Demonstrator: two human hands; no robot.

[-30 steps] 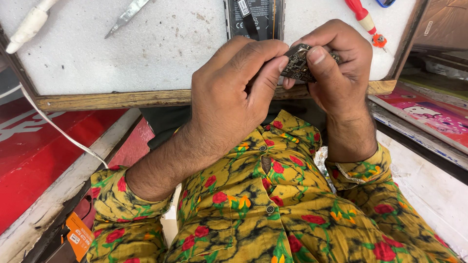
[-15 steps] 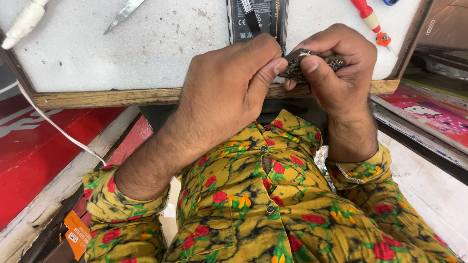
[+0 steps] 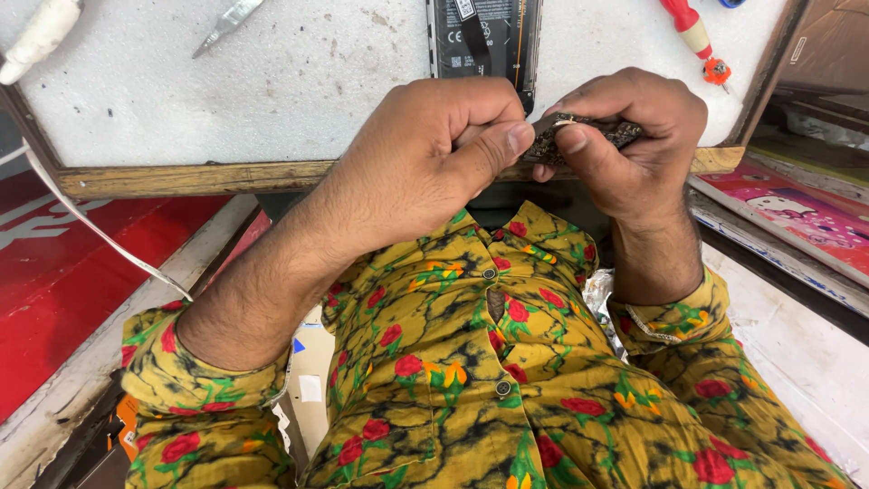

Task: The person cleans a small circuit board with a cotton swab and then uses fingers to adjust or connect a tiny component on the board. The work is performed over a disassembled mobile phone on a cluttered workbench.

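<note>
Over the front edge of a white foam work board point(image 3: 299, 81), both hands meet just above the person's chest. Left hand point(image 3: 421, 158) is curled into a loose fist, thumb pressed forward against the near end of a small dark circuit part point(image 3: 579, 134); whether its curled fingers pinch anything else, cannot tell, they are tucked under. Right hand point(image 3: 634, 145) grips the circuit part from the far side, thumb on top, fingers wrapped beneath, so the part sits between both thumbs, roughly level, mostly hidden. Only a narrow dark speckled strip of it shows, with a small metal bit at its top edge.

Foam board rests in a wooden frame point(image 3: 181, 177), worn along the front. On the board, right behind the hands, lies an opened phone point(image 3: 484, 36), back off, dark insides and flat cable showing, partly cut by the top edge. Red-handled screwdriver point(image 3: 692, 36) lies upper right, tip pointing toward the right hand, near but not touching. Metal tweezers point(image 3: 226, 20) lie upper left, well apart from the hands. White tool handle point(image 3: 36, 41) at far upper left corner, with a white cable point(image 3: 100, 237) running down over a red surface point(image 3: 63, 272). Pink printed sheet point(image 3: 787, 213) at right, beside the frame. Yellow flowered shirt point(image 3: 471, 380) fills the lower half, cuffs at both wrists.
</note>
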